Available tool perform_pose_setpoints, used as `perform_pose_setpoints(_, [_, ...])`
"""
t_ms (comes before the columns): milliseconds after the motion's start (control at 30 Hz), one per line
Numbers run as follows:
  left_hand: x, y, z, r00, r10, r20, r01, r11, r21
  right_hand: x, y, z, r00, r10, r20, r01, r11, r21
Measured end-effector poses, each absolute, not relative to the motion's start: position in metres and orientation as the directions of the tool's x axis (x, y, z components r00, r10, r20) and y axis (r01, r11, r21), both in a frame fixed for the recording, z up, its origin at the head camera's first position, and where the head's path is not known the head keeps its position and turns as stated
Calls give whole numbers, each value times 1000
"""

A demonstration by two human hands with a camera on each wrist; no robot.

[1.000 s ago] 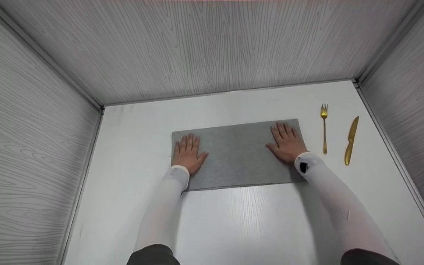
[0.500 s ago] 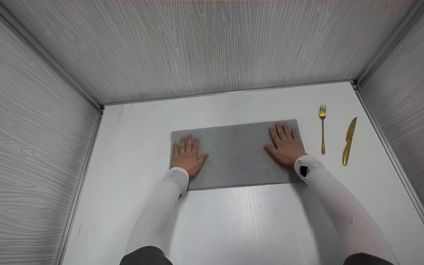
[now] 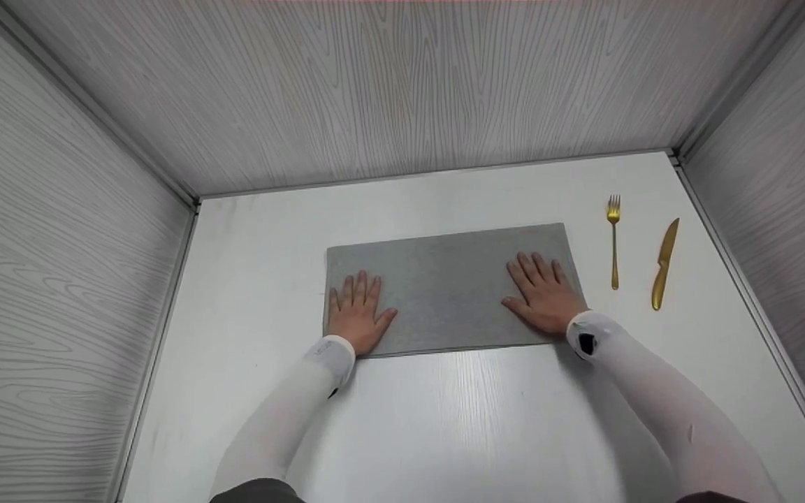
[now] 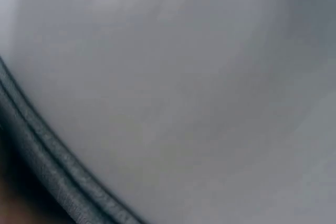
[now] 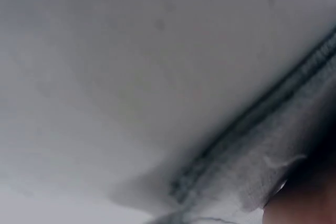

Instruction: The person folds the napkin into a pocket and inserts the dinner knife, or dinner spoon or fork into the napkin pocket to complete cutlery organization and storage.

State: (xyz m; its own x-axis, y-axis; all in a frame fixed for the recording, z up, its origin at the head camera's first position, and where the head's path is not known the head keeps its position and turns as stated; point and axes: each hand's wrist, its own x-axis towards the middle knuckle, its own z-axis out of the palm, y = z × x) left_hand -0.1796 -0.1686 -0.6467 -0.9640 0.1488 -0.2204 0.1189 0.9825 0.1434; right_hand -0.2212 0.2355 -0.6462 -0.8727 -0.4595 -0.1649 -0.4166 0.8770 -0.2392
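Note:
A grey cloth (image 3: 444, 293) lies flat on the white table as a neat rectangle. Its near edge shows two stacked layers, seen close up as the cloth edge (image 4: 58, 156) in the left wrist view and the cloth edge (image 5: 247, 124) in the right wrist view. On the cloth's left end rests my left hand (image 3: 358, 314), palm down, fingers straight and spread. My right hand (image 3: 542, 297) lies palm down on the right end, its fingers fanned and thumb pointing inward. Neither hand grips anything.
Right of the cloth lie a gold fork (image 3: 614, 241), tines away from me, and a gold knife (image 3: 665, 264) near the table's right edge. Wood-grained panels enclose the table (image 3: 256, 279) at the left, back and right.
Both hands have slid toward me over the cloth, away from its far edge, still flat. The cloth, fork and knife stay in place.

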Motion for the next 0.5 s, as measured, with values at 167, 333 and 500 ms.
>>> perform_pose_setpoints(167, [-171, -169, -646, -973, 142, -181, 115, 982, 151, -218, 241, -640, -873, -461, -161, -408, 869, -279])
perform_pose_setpoints(333, [-150, -177, -647, -977, 147, -153, 120, 977, 178, -205, 255, -634, -884, -432, -179, -363, 875, -320])
perform_pose_setpoints(500, [-142, -183, -653, -977, 173, -122, 154, 977, 148, -190, 271, -640, -878, -453, -154, -407, 876, -259])
